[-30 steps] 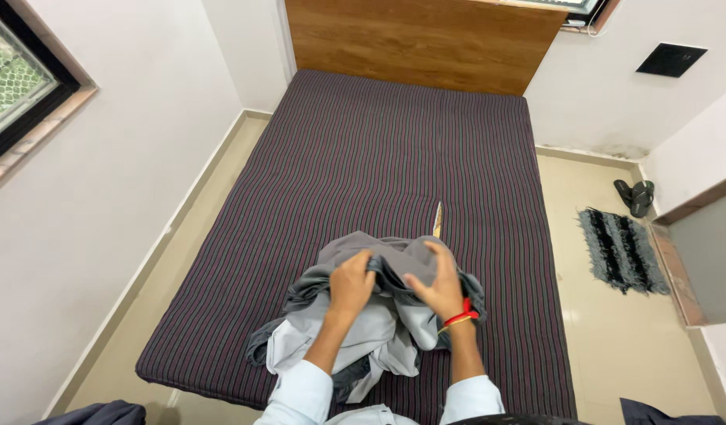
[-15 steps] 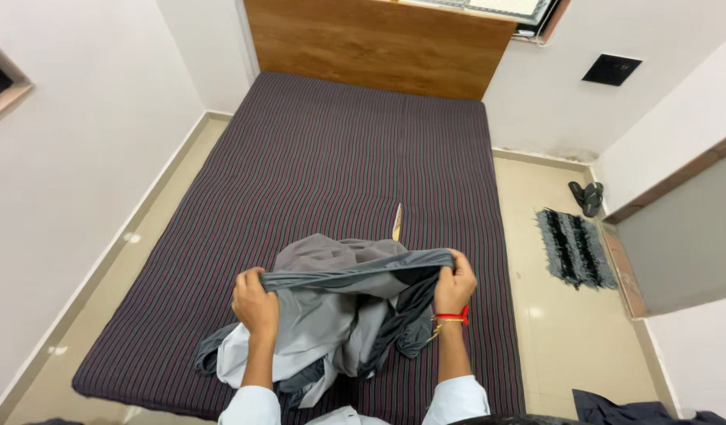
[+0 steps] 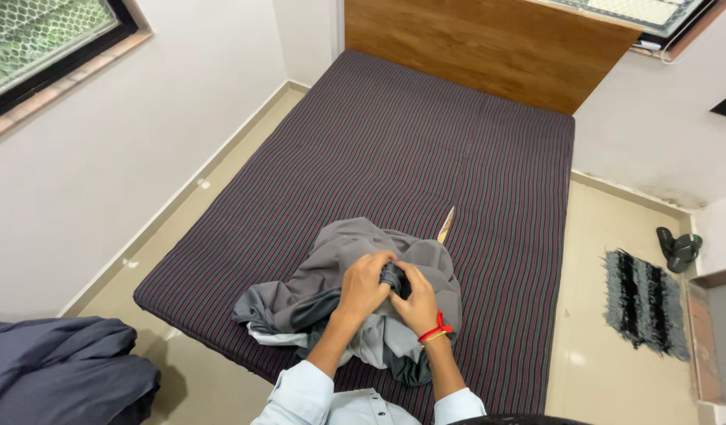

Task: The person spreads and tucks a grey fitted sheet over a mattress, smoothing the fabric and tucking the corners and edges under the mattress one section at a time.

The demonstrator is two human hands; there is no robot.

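Both our left hand and right hand clench one dark bunched fold of the grey fabric garment, heaped at the near edge of the dark striped mattress. We judge even tension matters; a small tan sliver lies just beyond the garment.

A grey garment (two-toned, dark and pale) lies crumpled in a heap on the bed's near edge
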